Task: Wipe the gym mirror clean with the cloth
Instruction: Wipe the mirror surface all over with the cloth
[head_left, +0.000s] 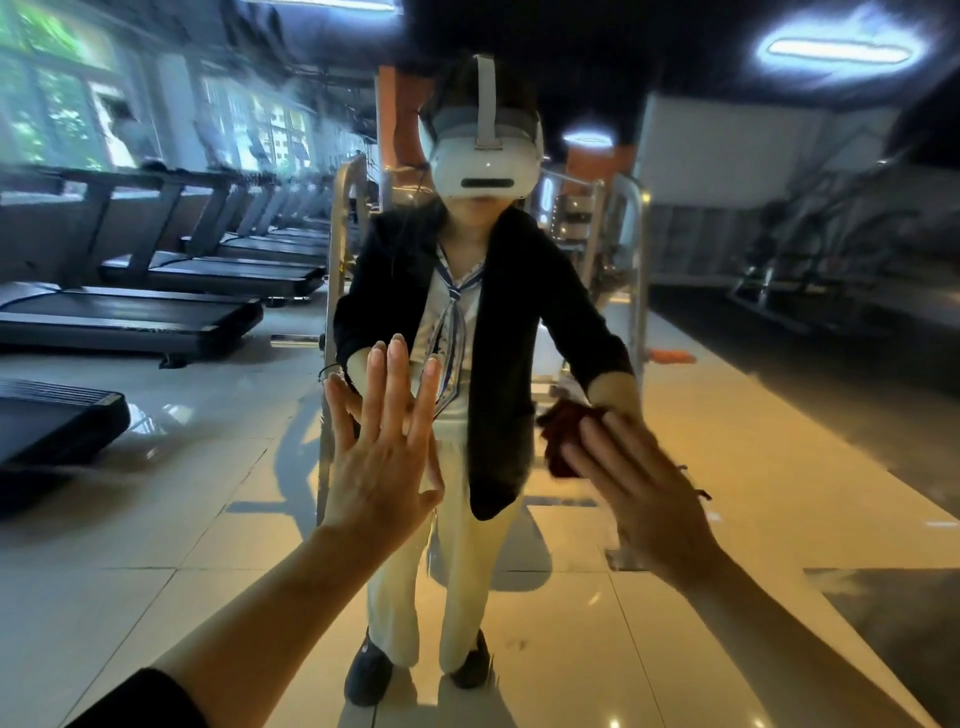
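The gym mirror (208, 493) fills the whole view and reflects me and the room behind me. My left hand (382, 447) lies flat against the glass with fingers straight and spread, pointing up. My right hand (644, 488) presses a dark red cloth (563, 431) onto the glass at mid height, right of centre. Its fingers look straight over the cloth, and the hand is blurred. The cloth shows beyond the fingertips, with frayed threads at the hand's right edge.
In the reflection, a row of treadmills (156, 306) runs along the left by windows. A steel-framed weight machine (636, 291) stands behind my reflected body. Pale glossy floor tiles (597, 649) fill the lower part, with dark flooring at the right.
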